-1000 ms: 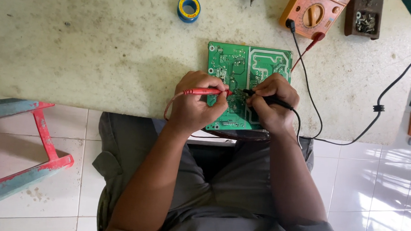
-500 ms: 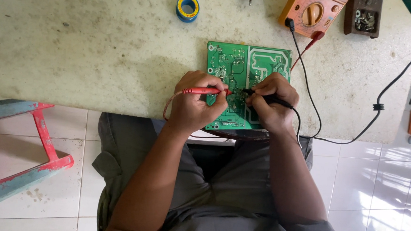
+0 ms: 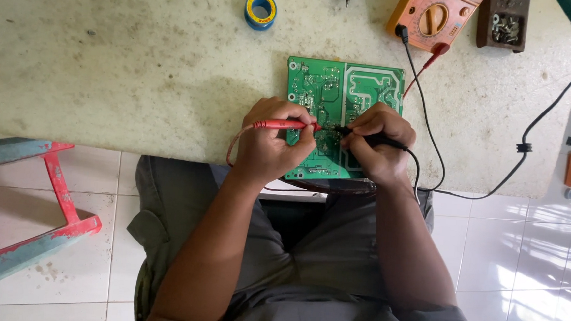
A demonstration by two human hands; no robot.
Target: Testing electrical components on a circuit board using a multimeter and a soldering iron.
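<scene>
— Table [image 3: 106,70] view: where's the board?
— Green circuit board [image 3: 342,98], centre frame. My left hand [image 3: 270,146] pinches the red probe [image 3: 284,125]; my right hand [image 3: 379,143] pinches the black probe [image 3: 373,138], tips touching the board.

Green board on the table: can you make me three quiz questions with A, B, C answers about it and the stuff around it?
1. Where is the yellow-and-blue spool?
A. far side of the table, left of the green board
B. on the floor
C. on the board

2. What colour is the probe in the left hand?
A. black
B. red
C. white

3. What are both probe tips doing?
A. lying beside the meter
B. hanging off the table
C. meeting the board

Answers: 1 A, it sits up-left of the board. 2 B, the red probe; the right hand has the black probe. 3 C, both tips meet mid-board.
</scene>
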